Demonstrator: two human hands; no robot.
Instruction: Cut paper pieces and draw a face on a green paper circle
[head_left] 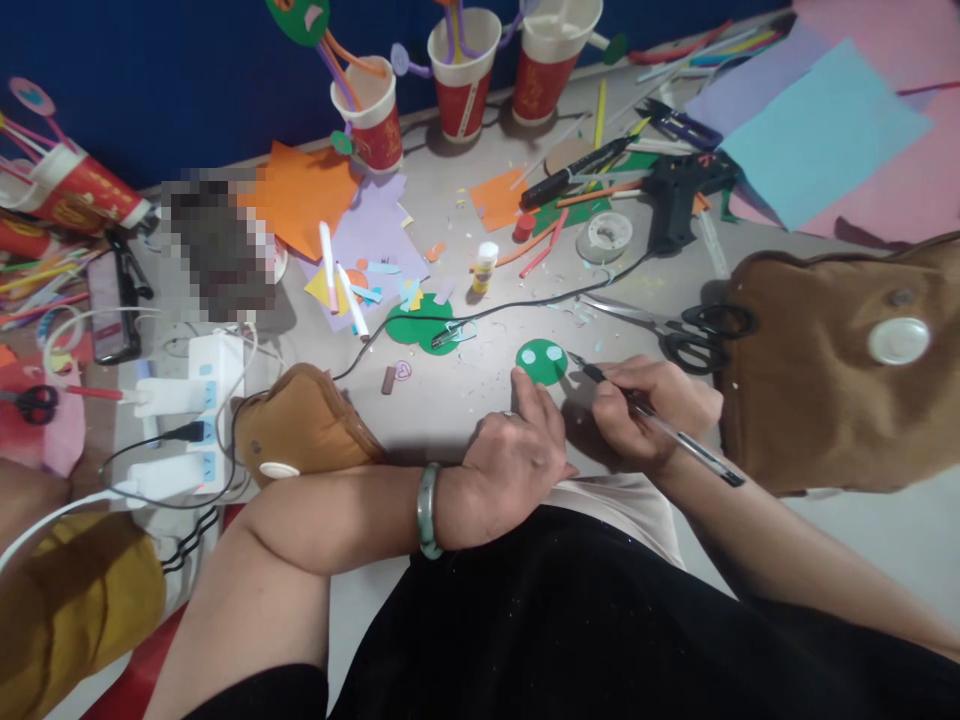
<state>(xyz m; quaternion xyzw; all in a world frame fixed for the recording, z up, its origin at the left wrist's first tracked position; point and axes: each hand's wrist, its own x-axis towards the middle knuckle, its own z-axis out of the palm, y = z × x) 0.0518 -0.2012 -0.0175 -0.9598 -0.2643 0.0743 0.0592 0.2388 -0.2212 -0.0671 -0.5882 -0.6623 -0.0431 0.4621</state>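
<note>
A small green paper circle (541, 361) with two pale blue dots lies on the grey table in front of me. My left hand (517, 455), a green bangle on its wrist, is curled, and its fingertips press on the circle's near left edge. My right hand (651, 412) is closed round a black pen (660, 425), whose tip touches the circle's right edge.
Black scissors (694, 332) lie just right of the circle, beside a brown bag (832, 370). A black glue gun (679, 195), its cord, a glue bottle (485, 266), markers, paper scraps and three red paper cups (461, 75) crowd the back. A power strip (196, 400) sits at left.
</note>
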